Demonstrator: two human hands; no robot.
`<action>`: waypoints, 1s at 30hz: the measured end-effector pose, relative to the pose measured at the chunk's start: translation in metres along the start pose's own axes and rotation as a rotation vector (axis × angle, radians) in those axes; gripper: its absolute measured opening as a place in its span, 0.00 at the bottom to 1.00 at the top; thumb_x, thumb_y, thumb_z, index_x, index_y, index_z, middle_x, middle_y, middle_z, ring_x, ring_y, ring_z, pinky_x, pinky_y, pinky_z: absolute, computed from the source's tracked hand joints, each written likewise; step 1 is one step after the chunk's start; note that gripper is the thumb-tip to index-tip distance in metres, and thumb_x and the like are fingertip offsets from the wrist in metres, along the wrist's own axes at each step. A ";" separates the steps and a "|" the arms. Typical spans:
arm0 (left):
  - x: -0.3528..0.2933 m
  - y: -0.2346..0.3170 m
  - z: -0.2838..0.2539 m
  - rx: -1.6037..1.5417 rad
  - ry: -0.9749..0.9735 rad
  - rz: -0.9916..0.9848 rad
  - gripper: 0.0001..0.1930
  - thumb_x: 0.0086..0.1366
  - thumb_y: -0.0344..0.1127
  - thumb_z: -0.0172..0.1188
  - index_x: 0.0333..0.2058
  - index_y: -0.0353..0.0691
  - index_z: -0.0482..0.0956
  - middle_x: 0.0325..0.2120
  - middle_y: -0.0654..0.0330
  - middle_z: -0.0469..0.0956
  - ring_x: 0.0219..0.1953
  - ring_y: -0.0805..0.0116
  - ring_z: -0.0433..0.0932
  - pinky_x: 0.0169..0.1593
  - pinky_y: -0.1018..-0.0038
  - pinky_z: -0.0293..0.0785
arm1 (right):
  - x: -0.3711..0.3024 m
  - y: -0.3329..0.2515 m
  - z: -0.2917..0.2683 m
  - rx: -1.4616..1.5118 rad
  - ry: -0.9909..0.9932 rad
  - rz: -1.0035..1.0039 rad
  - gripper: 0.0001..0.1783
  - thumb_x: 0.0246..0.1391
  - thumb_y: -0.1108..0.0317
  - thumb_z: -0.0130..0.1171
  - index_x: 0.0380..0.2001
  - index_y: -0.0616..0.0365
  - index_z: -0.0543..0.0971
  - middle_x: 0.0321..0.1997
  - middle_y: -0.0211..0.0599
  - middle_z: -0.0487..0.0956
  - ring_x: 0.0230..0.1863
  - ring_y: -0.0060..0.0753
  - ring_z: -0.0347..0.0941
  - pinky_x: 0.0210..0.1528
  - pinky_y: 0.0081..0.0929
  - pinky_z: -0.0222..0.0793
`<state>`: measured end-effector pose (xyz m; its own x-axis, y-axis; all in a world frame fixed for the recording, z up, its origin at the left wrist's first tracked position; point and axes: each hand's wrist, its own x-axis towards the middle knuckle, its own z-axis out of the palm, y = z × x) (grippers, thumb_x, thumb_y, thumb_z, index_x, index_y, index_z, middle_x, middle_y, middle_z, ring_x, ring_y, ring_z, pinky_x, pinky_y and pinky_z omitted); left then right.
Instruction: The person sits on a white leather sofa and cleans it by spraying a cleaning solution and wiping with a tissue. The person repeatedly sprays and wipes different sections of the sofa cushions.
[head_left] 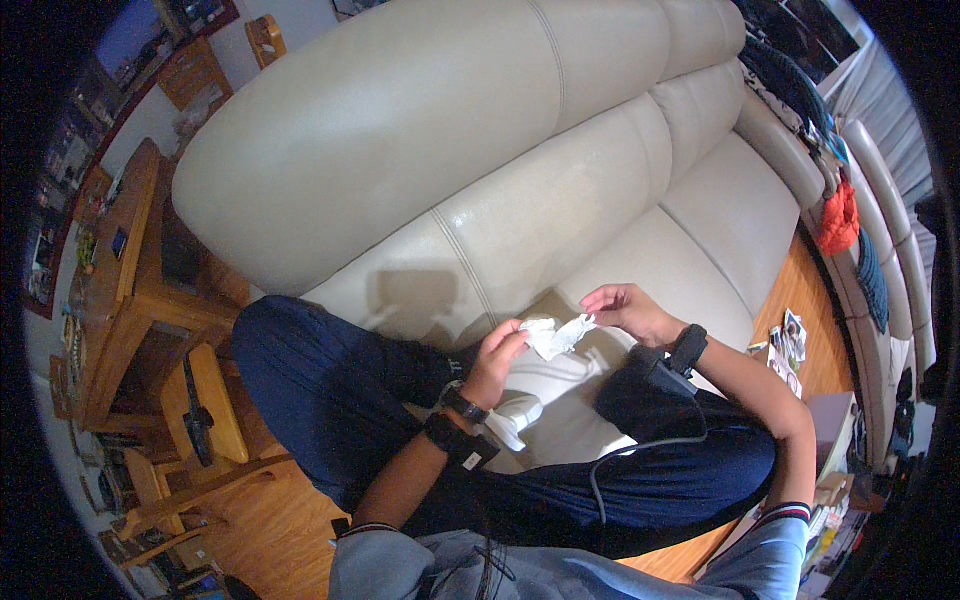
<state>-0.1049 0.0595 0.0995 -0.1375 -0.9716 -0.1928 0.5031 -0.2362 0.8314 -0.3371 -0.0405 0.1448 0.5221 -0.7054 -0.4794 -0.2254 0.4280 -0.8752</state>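
A crumpled white tissue (pixel 556 338) is stretched between my two hands, above my crossed legs. My left hand (pixel 492 364) pinches its left end between thumb and fingers. At the other end, my right hand (pixel 640 314) has thumb and forefinger closed on a corner, with the other fingers loosely bent. Beneath the tissue, a smooth white object (pixel 548 378) lies on the sofa seat between my legs; its kind is not clear, and the tissue and my left hand partly cover it. Black straps with small boxes sit on both wrists.
I sit on a long beige leather sofa (pixel 610 240) with its backrest ahead. A wooden desk (pixel 135 260) and wooden chair (pixel 215 405) stand at the left. Far right, a red cloth (pixel 840 218) hangs over another sofa. A grey cable (pixel 640 443) runs across my right leg.
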 end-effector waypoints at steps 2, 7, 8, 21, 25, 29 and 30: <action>0.001 -0.003 -0.001 -0.052 0.014 -0.024 0.10 0.65 0.36 0.46 0.37 0.37 0.71 0.35 0.63 0.73 0.40 0.76 0.70 0.48 0.77 0.65 | 0.000 0.002 -0.003 -0.017 0.035 0.003 0.15 0.47 0.84 0.54 0.40 0.66 0.74 0.37 0.37 0.77 0.37 0.26 0.74 0.41 0.21 0.72; 0.003 -0.007 -0.003 -0.185 0.047 -0.042 0.08 0.65 0.35 0.45 0.39 0.38 0.69 0.38 0.61 0.73 0.41 0.73 0.71 0.50 0.73 0.66 | 0.001 0.011 -0.012 -0.036 0.125 0.009 0.14 0.45 0.85 0.55 0.38 0.66 0.75 0.34 0.36 0.77 0.35 0.26 0.74 0.39 0.21 0.72; 0.003 -0.007 -0.004 -0.195 0.041 -0.043 0.08 0.65 0.34 0.45 0.39 0.38 0.69 0.38 0.61 0.73 0.42 0.72 0.71 0.51 0.72 0.66 | 0.001 0.013 -0.013 -0.042 0.138 0.009 0.14 0.45 0.85 0.55 0.38 0.66 0.75 0.33 0.36 0.77 0.35 0.26 0.74 0.38 0.21 0.72; 0.003 -0.007 -0.004 -0.271 0.019 -0.033 0.09 0.66 0.33 0.43 0.42 0.38 0.66 0.41 0.57 0.73 0.43 0.69 0.72 0.52 0.69 0.65 | -0.003 0.008 -0.019 -0.199 0.282 0.248 0.12 0.46 0.82 0.56 0.37 0.63 0.74 0.30 0.34 0.76 0.30 0.24 0.73 0.30 0.17 0.72; 0.004 -0.008 -0.007 -0.276 0.017 -0.048 0.14 0.64 0.34 0.43 0.47 0.37 0.65 0.45 0.53 0.72 0.47 0.64 0.71 0.53 0.66 0.64 | -0.005 0.006 -0.017 -0.140 0.267 0.221 0.11 0.46 0.82 0.55 0.35 0.63 0.75 0.28 0.34 0.77 0.26 0.21 0.72 0.26 0.17 0.70; 0.004 -0.007 -0.007 -0.283 0.010 -0.035 0.14 0.64 0.34 0.43 0.47 0.37 0.65 0.45 0.52 0.72 0.47 0.63 0.71 0.53 0.65 0.64 | -0.007 0.010 -0.018 -0.141 0.162 0.172 0.11 0.47 0.82 0.54 0.36 0.63 0.75 0.29 0.33 0.76 0.27 0.20 0.71 0.29 0.16 0.69; 0.004 -0.006 -0.007 -0.294 0.012 -0.040 0.14 0.64 0.34 0.43 0.47 0.37 0.65 0.45 0.52 0.72 0.47 0.63 0.71 0.53 0.65 0.64 | -0.007 0.012 -0.019 -0.189 0.129 0.140 0.11 0.48 0.81 0.54 0.37 0.63 0.75 0.29 0.33 0.76 0.27 0.20 0.71 0.30 0.16 0.69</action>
<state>-0.1028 0.0565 0.0903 -0.1530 -0.9610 -0.2305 0.7234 -0.2678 0.6364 -0.3590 -0.0415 0.1368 0.3683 -0.7182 -0.5904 -0.4437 0.4223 -0.7904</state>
